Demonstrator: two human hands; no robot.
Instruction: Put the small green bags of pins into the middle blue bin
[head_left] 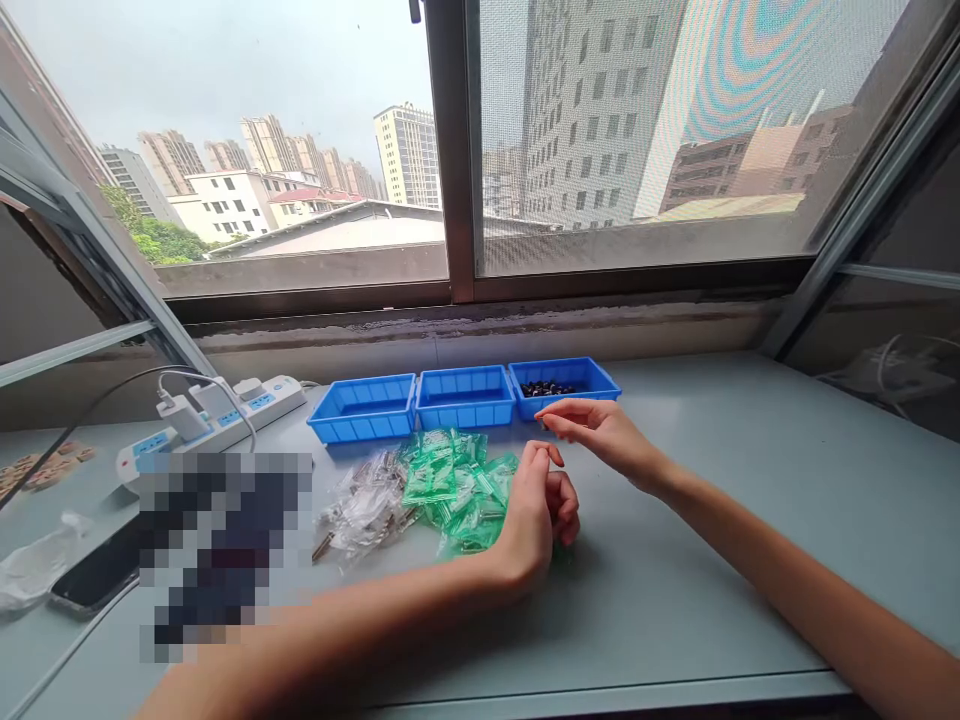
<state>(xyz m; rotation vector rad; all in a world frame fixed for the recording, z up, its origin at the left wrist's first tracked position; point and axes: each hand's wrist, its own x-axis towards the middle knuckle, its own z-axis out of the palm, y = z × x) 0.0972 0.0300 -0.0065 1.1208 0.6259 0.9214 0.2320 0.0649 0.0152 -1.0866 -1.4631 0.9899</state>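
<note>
Three blue bins stand in a row at the back of the table: the left bin (361, 428) and middle bin (465, 412) show nothing inside, and the right bin (574, 403) holds small dark pieces (547, 388). My right hand (600, 432) is just in front of the right bin, thumb and fingertips pinched together; whatever is between them is too small to make out. Beside the green packets (457, 485), my left hand (536, 515) has its fingers curled in, and its contents are hidden. Clear packets (371, 505) with thin pieces lie left of the green ones.
On the left are a white power strip (217, 425) with plugs and cables, a black phone (101, 575), crumpled clear plastic (41, 565) and a blurred-out patch. A window (459, 290) runs behind the grey table (750, 480), with metal frames at both sides.
</note>
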